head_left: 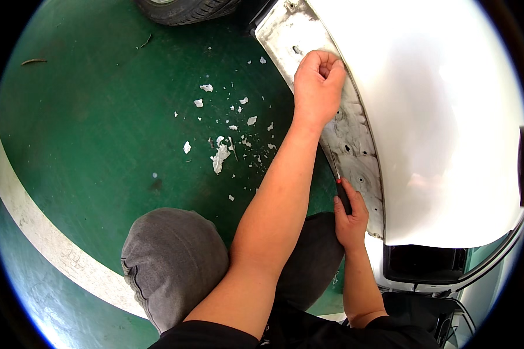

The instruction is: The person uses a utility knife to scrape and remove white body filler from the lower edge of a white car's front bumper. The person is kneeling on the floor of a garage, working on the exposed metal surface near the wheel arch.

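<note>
My left hand (319, 90) reaches up to the lower strip of a white car panel (436, 128). Its fingers are curled in by the panel's edge, and whatever they pinch, if anything, is hidden. In my right hand (353, 218) lies a slim black-handled tool (343, 198) with a red spot and a thin pale tip. That tip points up along the strip's outer edge. The strip (355, 131) is grey and smudged, with several small holes and a ragged edge of coating beside the white paint.
White flakes (220, 157) lie scattered over the green floor (99, 134) to my left. A tyre (186, 11) shows at the top. My bent knee (172, 262) is at the lower left, and a white floor line (58, 250) curves past it.
</note>
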Tool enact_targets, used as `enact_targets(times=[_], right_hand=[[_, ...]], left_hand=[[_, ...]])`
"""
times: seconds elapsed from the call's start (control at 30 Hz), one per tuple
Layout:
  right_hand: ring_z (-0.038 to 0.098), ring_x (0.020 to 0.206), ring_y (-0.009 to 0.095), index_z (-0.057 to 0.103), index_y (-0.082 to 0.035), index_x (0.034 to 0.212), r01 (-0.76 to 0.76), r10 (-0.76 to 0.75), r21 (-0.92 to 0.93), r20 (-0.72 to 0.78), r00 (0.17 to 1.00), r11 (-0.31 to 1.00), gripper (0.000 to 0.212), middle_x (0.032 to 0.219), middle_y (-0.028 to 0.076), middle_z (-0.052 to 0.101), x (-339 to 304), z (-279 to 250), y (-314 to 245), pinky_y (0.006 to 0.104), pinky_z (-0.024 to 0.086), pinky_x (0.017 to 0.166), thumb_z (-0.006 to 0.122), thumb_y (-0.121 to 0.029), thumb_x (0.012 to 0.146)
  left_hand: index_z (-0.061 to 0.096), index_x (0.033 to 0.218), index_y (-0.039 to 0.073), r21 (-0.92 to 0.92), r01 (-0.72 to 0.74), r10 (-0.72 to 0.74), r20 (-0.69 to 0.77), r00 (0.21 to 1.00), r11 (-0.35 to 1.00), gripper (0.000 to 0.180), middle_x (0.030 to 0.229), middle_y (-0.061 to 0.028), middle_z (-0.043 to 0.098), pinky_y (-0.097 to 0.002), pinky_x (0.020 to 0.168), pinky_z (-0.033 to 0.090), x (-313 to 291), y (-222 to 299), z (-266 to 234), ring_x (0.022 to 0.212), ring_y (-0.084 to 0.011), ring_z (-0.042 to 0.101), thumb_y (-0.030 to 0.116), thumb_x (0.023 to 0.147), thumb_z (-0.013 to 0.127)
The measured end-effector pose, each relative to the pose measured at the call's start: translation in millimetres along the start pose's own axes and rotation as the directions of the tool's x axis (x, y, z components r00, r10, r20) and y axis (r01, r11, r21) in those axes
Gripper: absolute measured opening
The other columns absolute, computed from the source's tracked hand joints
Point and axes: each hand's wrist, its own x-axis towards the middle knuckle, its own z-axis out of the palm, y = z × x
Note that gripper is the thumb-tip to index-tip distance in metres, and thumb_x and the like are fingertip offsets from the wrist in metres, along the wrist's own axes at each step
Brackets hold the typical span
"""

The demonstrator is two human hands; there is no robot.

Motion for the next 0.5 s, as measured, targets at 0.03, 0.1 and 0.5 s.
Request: enact_targets(times=[0.03, 0.1, 0.5], right_hand=[[0.071, 0.096, 0.026, 0.070, -0.010, 0.145, 0.003, -0.003, -0.003, 0.001, 1.000, 1.000, 0.049, 0.109, 0.012, 0.073, 0.2, 0.1, -0.3, 0.0340, 0.055, 0.090, 0.074, -0.001, 0.096], [0.071, 0.097, 0.026, 0.070, -0.010, 0.145, 0.006, -0.006, -0.006, 0.002, 1.000, 1.000, 0.049, 0.110, 0.012, 0.073, 0.4, 0.6, -0.6, 0.0342, 0.055, 0.091, 0.074, -0.001, 0.096], [0.071, 0.099, 0.027, 0.070, -0.010, 0.145, 0.045, -0.045, 0.010, -0.017, 0.999, 0.999, 0.051, 0.111, 0.013, 0.073, 2.7, 2.3, -1.5, 0.0345, 0.055, 0.092, 0.074, 0.000, 0.095]], left_hand=[[0.069, 0.103, 0.000, -0.006, -0.001, 0.001, 0.003, 1.000, 1.000, 0.009, 0.090, 0.0034, 0.067, -0.0218, 0.073, 0.048, -0.6, -1.2, -1.2, 0.079, -0.0033, 0.055, 0.008, 0.101, 0.072], [0.069, 0.103, 0.000, -0.019, -0.004, 0.004, 0.009, 1.000, 1.000, 0.009, 0.090, 0.0035, 0.067, -0.0217, 0.073, 0.048, -1.8, -3.8, -3.0, 0.079, -0.0033, 0.055, 0.008, 0.101, 0.072], [0.067, 0.099, -0.001, 0.024, -0.029, 0.030, -0.007, 1.000, 0.999, 0.009, 0.091, -0.0024, 0.064, -0.0282, 0.069, 0.050, -3.5, -8.5, -6.4, 0.073, -0.0099, 0.054, 0.005, 0.097, 0.073]])
